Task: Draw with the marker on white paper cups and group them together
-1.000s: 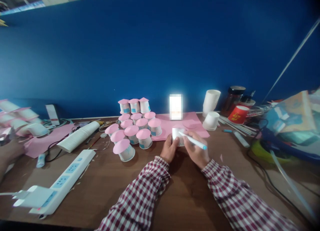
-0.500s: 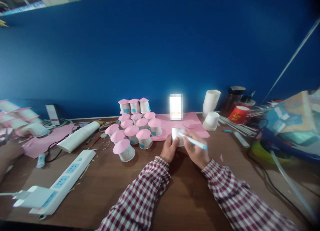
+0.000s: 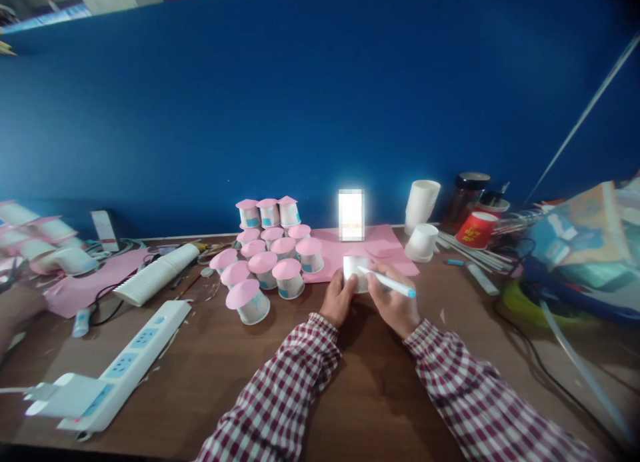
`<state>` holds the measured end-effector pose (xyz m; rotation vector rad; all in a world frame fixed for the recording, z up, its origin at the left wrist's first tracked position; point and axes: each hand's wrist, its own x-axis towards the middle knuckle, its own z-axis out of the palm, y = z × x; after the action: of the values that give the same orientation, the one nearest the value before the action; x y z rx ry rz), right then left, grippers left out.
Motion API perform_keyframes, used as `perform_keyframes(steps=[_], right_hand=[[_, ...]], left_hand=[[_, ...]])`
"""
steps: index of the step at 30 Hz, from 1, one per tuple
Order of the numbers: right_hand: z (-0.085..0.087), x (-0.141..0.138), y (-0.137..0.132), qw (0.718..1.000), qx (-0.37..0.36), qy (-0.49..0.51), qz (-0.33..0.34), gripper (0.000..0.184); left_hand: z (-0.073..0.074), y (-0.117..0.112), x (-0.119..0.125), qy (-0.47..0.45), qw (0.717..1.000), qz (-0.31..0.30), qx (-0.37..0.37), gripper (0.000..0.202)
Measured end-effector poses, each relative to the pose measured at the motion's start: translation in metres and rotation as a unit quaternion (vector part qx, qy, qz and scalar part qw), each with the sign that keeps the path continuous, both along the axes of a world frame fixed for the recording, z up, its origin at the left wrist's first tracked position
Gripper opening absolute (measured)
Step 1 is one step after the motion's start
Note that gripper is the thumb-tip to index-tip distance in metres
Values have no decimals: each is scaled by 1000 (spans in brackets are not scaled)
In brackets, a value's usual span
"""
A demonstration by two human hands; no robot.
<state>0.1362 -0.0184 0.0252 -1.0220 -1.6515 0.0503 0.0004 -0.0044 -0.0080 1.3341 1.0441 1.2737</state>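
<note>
My left hand [image 3: 340,298] is closed around the left side of a white paper cup [image 3: 351,267], which it holds just above the table. My right hand [image 3: 394,303] grips a white marker pen [image 3: 393,284] with a light blue end, its tip against or very close to the cup's side. Any mark under the tip is too small to make out. To the left of my left hand stand several white cups with pink paper roofs [image 3: 243,294], some with blue patches on their sides. A pink paper sheet [image 3: 325,265] lies behind the held cup.
A power strip [image 3: 123,372] and a long stack of cups [image 3: 159,273] lie on the left. At the right are upright white cups [image 3: 421,205], a red cup [image 3: 476,229], a blue cap [image 3: 455,263] and a piled basin [image 3: 540,295]. Someone else's hand [image 3: 17,309] shows at the far left.
Almost nothing differs. My hands, the cup and the pen stay in nearly the same place; the other person's hand at the far left has shifted slightly.
</note>
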Motion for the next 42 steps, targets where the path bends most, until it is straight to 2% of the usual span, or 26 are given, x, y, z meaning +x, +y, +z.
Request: perform_keyframes(steps=[9, 31, 42], right_hand=[[1, 0, 0, 1000, 3, 5, -14, 11], [-2, 0, 2, 1000, -3, 16, -8, 14], [0, 0, 1, 1000, 2, 20, -17, 14]], left_hand=[[-1, 1, 1, 9, 1000, 18, 2, 42], [3, 0, 1, 13, 1000, 5, 3, 42], [2, -2, 0, 38, 999, 17, 4, 43]])
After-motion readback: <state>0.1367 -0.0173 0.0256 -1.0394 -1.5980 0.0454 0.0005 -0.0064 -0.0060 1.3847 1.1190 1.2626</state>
